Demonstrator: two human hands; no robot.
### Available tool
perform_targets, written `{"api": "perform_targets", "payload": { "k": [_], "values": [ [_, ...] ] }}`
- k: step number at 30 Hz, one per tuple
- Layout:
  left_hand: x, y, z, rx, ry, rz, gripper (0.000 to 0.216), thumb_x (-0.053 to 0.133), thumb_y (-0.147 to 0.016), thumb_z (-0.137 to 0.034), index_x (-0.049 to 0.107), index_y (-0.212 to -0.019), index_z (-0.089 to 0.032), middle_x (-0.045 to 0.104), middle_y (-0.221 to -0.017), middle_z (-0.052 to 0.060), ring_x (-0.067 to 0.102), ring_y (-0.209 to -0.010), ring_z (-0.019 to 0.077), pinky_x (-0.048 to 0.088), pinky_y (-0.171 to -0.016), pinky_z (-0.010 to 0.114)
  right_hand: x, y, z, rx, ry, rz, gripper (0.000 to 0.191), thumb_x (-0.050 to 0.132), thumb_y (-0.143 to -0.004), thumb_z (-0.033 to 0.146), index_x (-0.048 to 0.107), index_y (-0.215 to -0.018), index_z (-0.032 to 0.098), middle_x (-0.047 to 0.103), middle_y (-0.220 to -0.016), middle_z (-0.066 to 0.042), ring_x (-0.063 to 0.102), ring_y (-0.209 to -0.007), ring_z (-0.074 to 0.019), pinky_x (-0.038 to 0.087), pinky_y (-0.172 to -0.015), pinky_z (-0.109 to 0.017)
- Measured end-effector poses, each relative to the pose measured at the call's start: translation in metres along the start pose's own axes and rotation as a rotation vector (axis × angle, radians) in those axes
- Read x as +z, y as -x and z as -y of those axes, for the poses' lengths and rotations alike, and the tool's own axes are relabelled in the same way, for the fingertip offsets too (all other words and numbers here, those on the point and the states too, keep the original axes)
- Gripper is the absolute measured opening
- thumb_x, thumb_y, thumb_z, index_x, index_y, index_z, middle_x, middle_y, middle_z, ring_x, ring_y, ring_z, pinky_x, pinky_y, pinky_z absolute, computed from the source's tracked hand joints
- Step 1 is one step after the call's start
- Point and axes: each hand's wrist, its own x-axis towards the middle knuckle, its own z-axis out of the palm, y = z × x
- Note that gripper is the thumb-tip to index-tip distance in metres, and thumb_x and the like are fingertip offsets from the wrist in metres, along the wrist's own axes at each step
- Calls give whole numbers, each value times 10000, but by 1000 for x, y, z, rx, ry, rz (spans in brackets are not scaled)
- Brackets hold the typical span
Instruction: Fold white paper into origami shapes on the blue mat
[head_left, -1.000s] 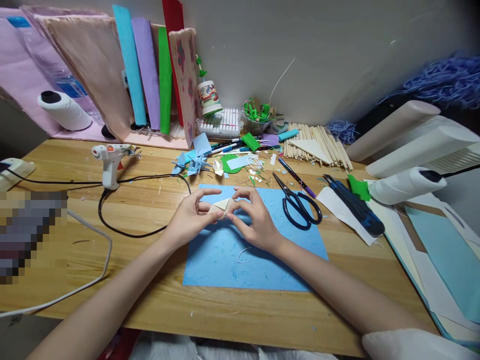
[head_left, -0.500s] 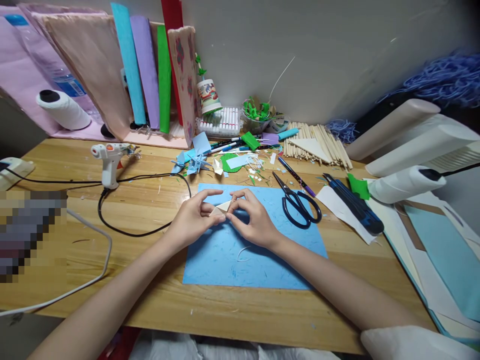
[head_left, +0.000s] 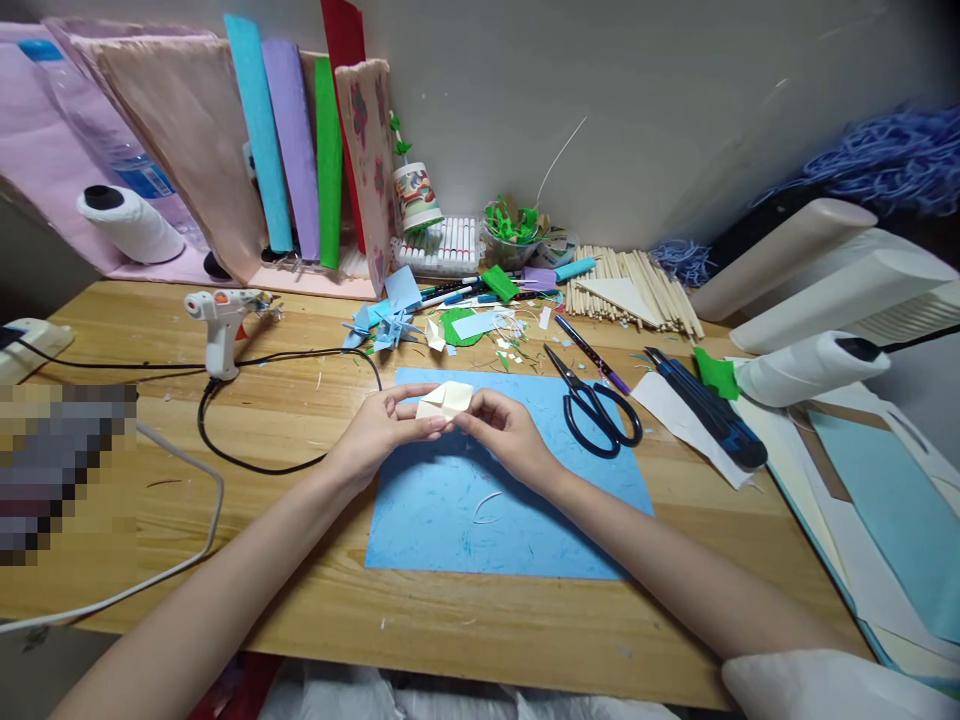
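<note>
A small piece of folded cream paper (head_left: 448,398) is held up above the blue mat (head_left: 510,530), with its creased face showing. My left hand (head_left: 376,428) pinches its left side between thumb and fingers. At its lower right edge, my right hand (head_left: 511,435) grips the paper with thumb and curled fingertips. A thin white strand (head_left: 486,507) lies on the mat below the hands. Black-handled scissors (head_left: 596,405) rest partly on the mat, to the right of my right hand.
A glue gun (head_left: 222,330) stands at the left with its black cord. Folded blue paper pieces (head_left: 394,328) and scraps lie behind the mat. On the right are a utility knife (head_left: 705,410) and a spool of white thread (head_left: 810,368). Wooden sticks (head_left: 637,290) are piled at the back.
The folded paper has turned, so more of its flat, creased face now shows. My right hand's fingers have lowered from its top edge and curled in. The left fingers have straightened along it.
</note>
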Motion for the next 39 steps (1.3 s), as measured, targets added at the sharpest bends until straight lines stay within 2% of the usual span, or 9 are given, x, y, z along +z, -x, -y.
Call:
{"api": "perform_targets", "payload": {
  "k": [7, 13, 27, 33, 39],
  "values": [
    [1, -1, 1, 24, 0, -12, 593, 771, -553, -191, 517, -1083, -112, 702, -739, 60, 654, -684, 154, 502, -679, 271, 0, -1, 5, 47, -69, 2, 221, 610, -738, 369, 518, -705, 171, 513, -619, 36, 429, -494, -74, 332, -452, -205],
    [1, -2, 3, 41, -25, -18, 589, 774, -548, -208, 513, -1066, -104, 704, -756, 76, 661, -702, 177, 503, -691, 290, -2, -3, 2, 49, -117, 17, 189, 616, -739, 331, 537, -710, 161, 552, -632, 20, 477, -530, -86, 377, -488, -212],
    [1, -4, 6, 26, -27, -26, 584, 787, -515, -178, 526, -1031, -97, 701, -771, 70, 654, -675, 160, 497, -688, 275, -1, 0, 4, 36, -110, 18, 197, 629, -726, 292, 508, -653, 156, 528, -602, 23, 464, -531, -81, 358, -508, -212],
    [6, -3, 8, 67, -110, -69, 507, 791, -497, -199, 533, -925, -114, 691, -750, 47, 653, -667, 157, 499, -660, 260, -1, 1, 2, 21, -69, 19, 237, 627, -719, 324, 481, -630, 160, 510, -601, 20, 457, -541, -89, 350, -511, -217],
    [8, -2, 13, 163, -222, -31, 343, 747, -575, -232, 552, -833, -120, 674, -751, 34, 639, -654, 132, 478, -599, 204, -1, 2, 0, 21, -38, 18, 280, 632, -708, 366, 458, -613, 168, 491, -583, 24, 454, -535, -96, 337, -498, -220]
  ]
}}
